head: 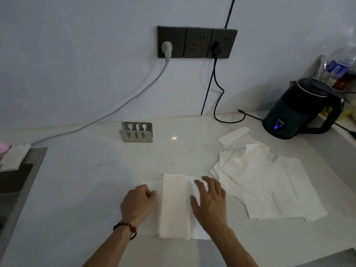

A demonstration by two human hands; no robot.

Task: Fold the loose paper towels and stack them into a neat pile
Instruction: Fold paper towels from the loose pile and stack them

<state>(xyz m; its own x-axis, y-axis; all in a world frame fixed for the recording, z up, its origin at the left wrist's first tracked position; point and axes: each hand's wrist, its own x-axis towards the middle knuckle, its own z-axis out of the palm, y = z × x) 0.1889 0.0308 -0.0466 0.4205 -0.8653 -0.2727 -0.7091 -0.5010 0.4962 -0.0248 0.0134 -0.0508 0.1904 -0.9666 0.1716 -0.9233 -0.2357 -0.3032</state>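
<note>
While both hands work the sheet, head view only:
folded towel: white paper towel (174, 205) lies flat on the pale bench (86, 180), near the front edge, a folded band running down its middle, single-layer flaps out to each side.
left hand: left hand (137, 204) sits on the towel's left flap, fingers curled, thumb and fingertips pinching the paper edge; grip closed on that flap. Dark bead bracelet (126, 227) on the wrist.
right hand: right hand (211, 201) lies palm down on the towel's right side, fingers straight and spread; grip open, pressing, nothing held.
loose towels: untidy overlapping spread of unfolded sheets (269, 182) just right of the folded towel, partly touching it near the right hand; one narrow strip (234, 134) at the far end, near the kettle.
kettle: dark electric kettle (302, 108) at the back right, blue light on its base, handle facing right.
holder: metal napkin holder (136, 132) with cutlery cut-outs, upright, behind the towel, well apart.
wall: triple socket panel (197, 42); grey plug (166, 48) left, black plug (215, 48) right.
far left: sink edge (23, 170), white cloth (14, 156) beside it.
</note>
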